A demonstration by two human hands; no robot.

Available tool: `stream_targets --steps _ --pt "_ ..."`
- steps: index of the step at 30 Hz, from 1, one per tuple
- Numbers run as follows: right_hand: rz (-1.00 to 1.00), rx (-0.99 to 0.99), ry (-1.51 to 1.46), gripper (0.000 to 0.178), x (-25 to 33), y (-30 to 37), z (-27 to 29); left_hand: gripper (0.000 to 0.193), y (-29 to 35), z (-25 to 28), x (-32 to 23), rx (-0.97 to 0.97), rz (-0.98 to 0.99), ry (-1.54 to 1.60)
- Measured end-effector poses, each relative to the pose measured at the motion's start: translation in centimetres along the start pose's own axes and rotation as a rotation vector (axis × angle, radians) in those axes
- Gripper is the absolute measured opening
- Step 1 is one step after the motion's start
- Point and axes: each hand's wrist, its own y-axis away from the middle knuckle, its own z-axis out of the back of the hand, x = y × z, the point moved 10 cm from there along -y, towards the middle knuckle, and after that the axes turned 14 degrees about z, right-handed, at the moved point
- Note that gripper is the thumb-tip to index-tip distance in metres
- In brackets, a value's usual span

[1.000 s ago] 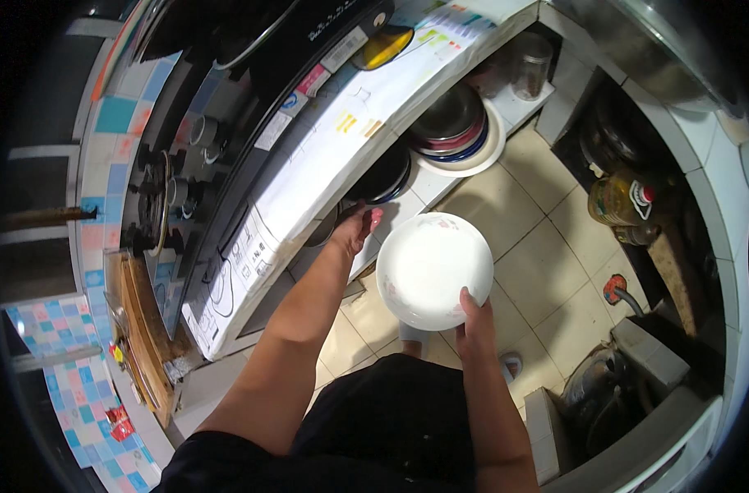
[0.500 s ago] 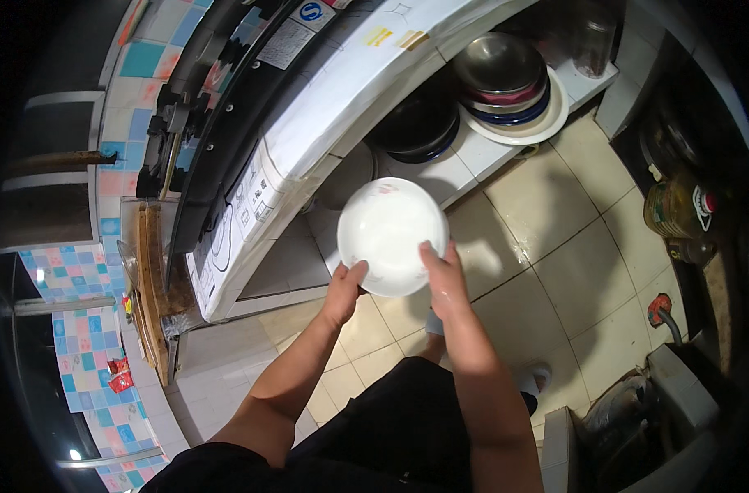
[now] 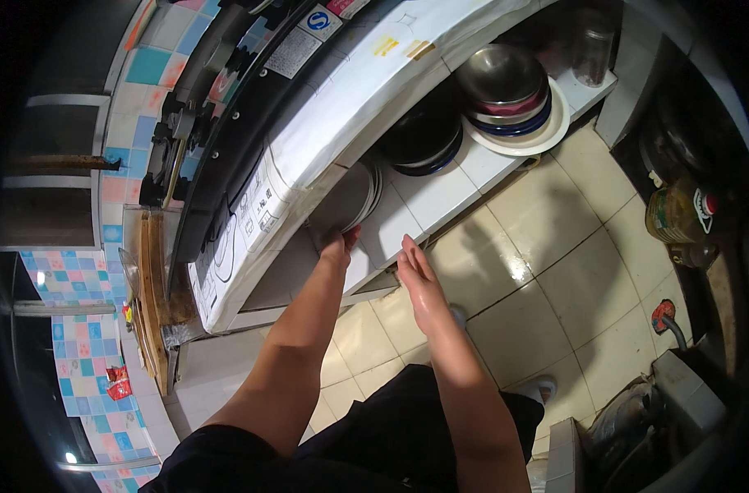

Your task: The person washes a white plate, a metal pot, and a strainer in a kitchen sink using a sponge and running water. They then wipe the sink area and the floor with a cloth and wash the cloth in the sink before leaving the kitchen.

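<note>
A stack of white plates (image 3: 351, 200) sits on the tiled shelf under the counter, partly hidden by the counter's edge. My left hand (image 3: 338, 248) reaches in under the counter and grips the near rim of a plate there, its fingertips partly hidden. To the right, my right hand (image 3: 421, 283) is held in the air in front of the shelf edge, fingers stretched out, with nothing in it.
Dark pans (image 3: 424, 140) stand beside the plates on the shelf (image 3: 452, 182). Farther right are stacked metal bowls (image 3: 502, 76) on a large white plate (image 3: 559, 131) and a glass jar (image 3: 593, 56). An oil jug (image 3: 668, 212) stands at the right.
The white plate held in both hands has gone forward and left onto the shelf. My right hand has let go of it; my left hand has moved in under the counter.
</note>
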Motion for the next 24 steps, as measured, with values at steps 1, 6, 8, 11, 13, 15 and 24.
stream_targets --steps 1,6,8,11,13,15,24 --pt "0.005 -0.007 0.001 0.061 0.4 0.3 0.1 0.026 -1.2 0.0 0.1 -0.027 0.025 0.007" --pt "0.022 -0.010 -0.047 0.056 3.5 2.9 -1.3 0.032 -2.3 -1.2 1.2 0.036 0.212 -0.247" --pt "0.051 -0.069 0.022 0.049 5.9 4.1 -1.8 0.038 -0.4 -1.8 2.4 0.044 0.283 -0.307" --pt "0.072 -0.069 0.014 0.048 9.5 6.5 -2.7 0.043 4.6 -3.1 5.1 0.191 0.282 -0.347" --pt "0.081 -0.112 0.003 0.047 12.8 8.9 -3.7 0.027 8.8 -3.8 9.4 0.353 0.302 -0.574" --pt "0.135 -0.141 -0.021 0.047 16.7 11.7 -4.3 0.021 15.0 -6.1 13.1 0.638 0.122 -1.005" --pt "0.511 -0.563 -0.058 0.041 32.4 35.3 -3.4 0.024 56.1 -16.4 16.9 1.318 0.514 -1.405"
